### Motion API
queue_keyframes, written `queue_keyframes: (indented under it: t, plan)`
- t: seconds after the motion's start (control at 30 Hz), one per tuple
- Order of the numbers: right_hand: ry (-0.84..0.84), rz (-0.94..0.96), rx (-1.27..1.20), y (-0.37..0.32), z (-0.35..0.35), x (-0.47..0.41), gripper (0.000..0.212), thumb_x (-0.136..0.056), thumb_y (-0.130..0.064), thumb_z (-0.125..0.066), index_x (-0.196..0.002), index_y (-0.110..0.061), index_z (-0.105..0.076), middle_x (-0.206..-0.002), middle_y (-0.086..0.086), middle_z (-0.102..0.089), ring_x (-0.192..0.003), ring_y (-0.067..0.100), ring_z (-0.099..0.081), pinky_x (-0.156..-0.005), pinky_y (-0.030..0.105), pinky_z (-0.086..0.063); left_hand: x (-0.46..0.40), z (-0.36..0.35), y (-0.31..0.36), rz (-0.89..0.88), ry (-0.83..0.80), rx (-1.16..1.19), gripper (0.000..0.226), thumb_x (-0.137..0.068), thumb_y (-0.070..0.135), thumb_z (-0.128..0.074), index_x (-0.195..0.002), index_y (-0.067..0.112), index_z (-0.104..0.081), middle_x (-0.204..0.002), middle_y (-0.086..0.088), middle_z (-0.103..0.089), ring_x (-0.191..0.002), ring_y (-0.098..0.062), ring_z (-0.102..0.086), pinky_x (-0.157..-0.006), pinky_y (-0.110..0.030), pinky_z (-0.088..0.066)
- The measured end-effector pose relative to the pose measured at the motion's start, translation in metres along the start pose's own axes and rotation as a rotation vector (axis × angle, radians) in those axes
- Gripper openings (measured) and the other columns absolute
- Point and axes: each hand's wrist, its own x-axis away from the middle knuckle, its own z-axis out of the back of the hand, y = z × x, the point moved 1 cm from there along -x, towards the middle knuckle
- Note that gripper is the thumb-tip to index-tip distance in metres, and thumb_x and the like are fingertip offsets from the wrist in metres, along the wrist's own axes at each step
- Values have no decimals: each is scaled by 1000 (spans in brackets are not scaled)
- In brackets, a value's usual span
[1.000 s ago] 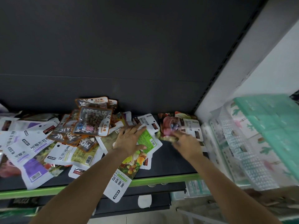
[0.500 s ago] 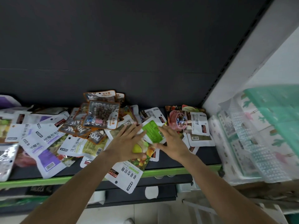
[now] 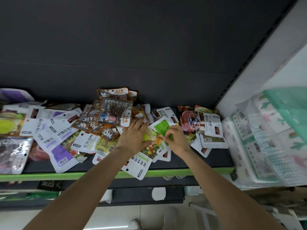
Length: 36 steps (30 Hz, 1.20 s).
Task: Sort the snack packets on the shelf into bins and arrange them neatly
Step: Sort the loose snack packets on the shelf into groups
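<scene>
Dark grey metal shelf w/ green front lip, dark back panel above; white wall to right.

Loose heap of flat plastic snack packets across shelf, unsorted, overlapping, none in a bin.

- Brown-and-orange clear-window candy pouches: stacked at back centre, topmost propped nearly upright.
- White-and-purple pouches: left of centre, lying flat, some upside down.
- White pouch w/ yellow-green fruit print: front centre, lower corner overhanging green lip.
- White pouch w/ bright green label panel: centre, lying between the two hands.
- Pink-and-white pouches w/ coloured sweets picture: small group at right end, apart from main heap.

Left hand: fingers straight, spread flat, pressing on heap beside candy pouches; holding nothing.

Right hand: fingers curled in, pinching lower edge of green-label pouch.

Stacked translucent plastic-wrapped packs, mint-and-white print, blurred, right of shelf.

Pale tiled floor below, shoe tip at bottom edge.
</scene>
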Motion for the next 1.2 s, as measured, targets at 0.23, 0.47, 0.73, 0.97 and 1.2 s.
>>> queue_keyframes:
  t: [0.23,0.47,0.73,0.97,1.2]
  plan:
    - [-13,-81,-113,8,5,2,34,-90,-15,-62,-120,-2,-51,-113,8,-59,-107,20,-57,-89,27,-44,-6,2,10,1,-7,15,78,-86,63,-47,-149,25,-21,-156,0,-16,-145,-20,-7,-116,-37,-15]
    - [-7,-171,-205,0,-1,-22,9,-91,-8,-58,-100,-6,-58,-90,5,-56,-87,17,-55,-74,24,-41,-15,-1,16,41,32,88,73,-86,58,-52,-147,27,-25,-151,-1,-25,-143,-21,-12,-115,-36,-16]
    - [460,-266,126,54,79,-4,32,-94,-9,-48,-126,-2,-44,-128,22,-47,-113,35,-49,-84,36,-42,-14,1,27,-50,-155,7,91,-85,48,-62,-151,29,-3,-159,-1,-8,-145,-22,-9,-117,-38,-4]
    - [-48,-8,535,53,41,6,85,-85,-63,-49,-149,-38,2,-158,0,9,-146,28,10,-116,50,-4,-27,5,39,11,-149,30,92,-78,37,-73,-150,28,-17,-141,-3,-31,-130,-24,-30,-109,-40,-28]
    - [-123,-41,639,66,43,5,84,-86,-65,-44,-149,-39,5,-159,-2,12,-146,26,14,-118,46,-2,-25,28,36,70,71,266,64,-88,11,-63,-144,28,-36,-135,-5,-41,-124,-24,-45,-102,-34,-39]
